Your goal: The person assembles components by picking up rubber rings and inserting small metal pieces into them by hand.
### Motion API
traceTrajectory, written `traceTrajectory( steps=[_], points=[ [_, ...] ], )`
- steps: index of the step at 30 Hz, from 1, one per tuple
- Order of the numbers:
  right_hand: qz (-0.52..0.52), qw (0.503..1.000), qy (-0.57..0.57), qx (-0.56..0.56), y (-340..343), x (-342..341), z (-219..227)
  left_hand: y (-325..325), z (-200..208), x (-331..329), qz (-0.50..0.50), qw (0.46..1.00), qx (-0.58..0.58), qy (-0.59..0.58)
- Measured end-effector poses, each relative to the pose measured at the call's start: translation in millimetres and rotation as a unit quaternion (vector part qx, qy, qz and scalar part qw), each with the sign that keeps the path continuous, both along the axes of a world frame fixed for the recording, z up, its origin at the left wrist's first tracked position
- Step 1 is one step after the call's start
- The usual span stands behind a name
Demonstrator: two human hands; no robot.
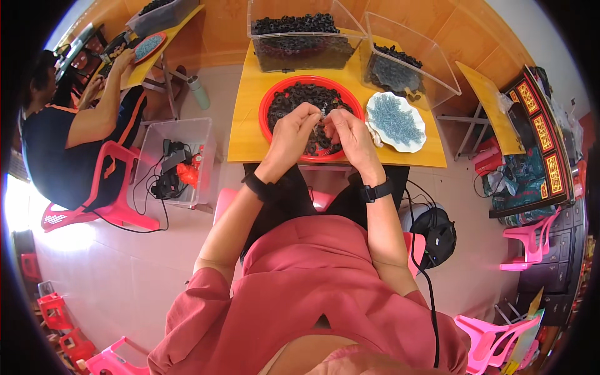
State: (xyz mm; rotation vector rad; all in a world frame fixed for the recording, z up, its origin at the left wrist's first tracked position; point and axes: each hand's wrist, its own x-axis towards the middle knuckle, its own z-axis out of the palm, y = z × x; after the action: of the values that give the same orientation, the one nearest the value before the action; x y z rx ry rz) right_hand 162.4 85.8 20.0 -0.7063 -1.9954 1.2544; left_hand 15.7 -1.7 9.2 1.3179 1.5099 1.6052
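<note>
Over a round red tray (pixel 265 125) heaped with small black ring-shaped parts (pixel 294 103), both my hands meet with their fingertips almost touching. My left hand (pixel 292 136) is closed in a pinch. Beside it my right hand (pixel 353 136) pinches too, its fingers curled in. Whatever small thing sits between the fingertips is too tiny to make out. A white scalloped plate (pixel 411 145) rests just right of my right hand, piled with small blue-grey pieces (pixel 394 119). A dark band circles each wrist.
Two clear plastic bins (pixel 306 53) (pixel 409 72) holding black parts stand at the back of the yellow table (pixel 247 134). Leftward, a co-worker (pixel 75 137) sits at another yellow table. A clear bin (pixel 178 134) of cables is on the floor between us. Pink chairs (pixel 531 240) stand around.
</note>
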Motion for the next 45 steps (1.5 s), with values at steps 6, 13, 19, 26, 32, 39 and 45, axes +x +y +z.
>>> traceTrajectory(
  steps=[6, 13, 19, 26, 32, 39, 45],
  points=[
    [0.028, 0.998, 0.007, -0.049, -7, -4, 3, -7, 15, 11, 0.100, 0.983, 0.006, 0.152],
    [0.095, 0.958, 0.118, -0.244, -3, -1, -1, -5, 11, 14, 0.108, 0.982, 0.043, 0.146],
    [0.065, 0.901, 0.208, -0.375, -8, -2, 7, -6, 8, 17, 0.113, 0.981, 0.047, 0.150],
    [0.037, 0.959, 0.139, -0.246, -4, -1, 2, -10, 19, 13, 0.109, 0.978, 0.000, 0.177],
    [0.051, 0.969, 0.132, -0.205, -1, -2, -1, -5, 12, 10, 0.117, 0.980, 0.031, 0.158],
    [0.038, 0.990, 0.035, -0.133, -8, -2, 5, 2, -1, 4, 0.056, 0.998, 0.002, -0.029],
    [0.052, 0.998, 0.005, -0.037, -10, -5, 3, 2, -2, 5, -0.005, 0.993, 0.007, -0.122]
  ],
)
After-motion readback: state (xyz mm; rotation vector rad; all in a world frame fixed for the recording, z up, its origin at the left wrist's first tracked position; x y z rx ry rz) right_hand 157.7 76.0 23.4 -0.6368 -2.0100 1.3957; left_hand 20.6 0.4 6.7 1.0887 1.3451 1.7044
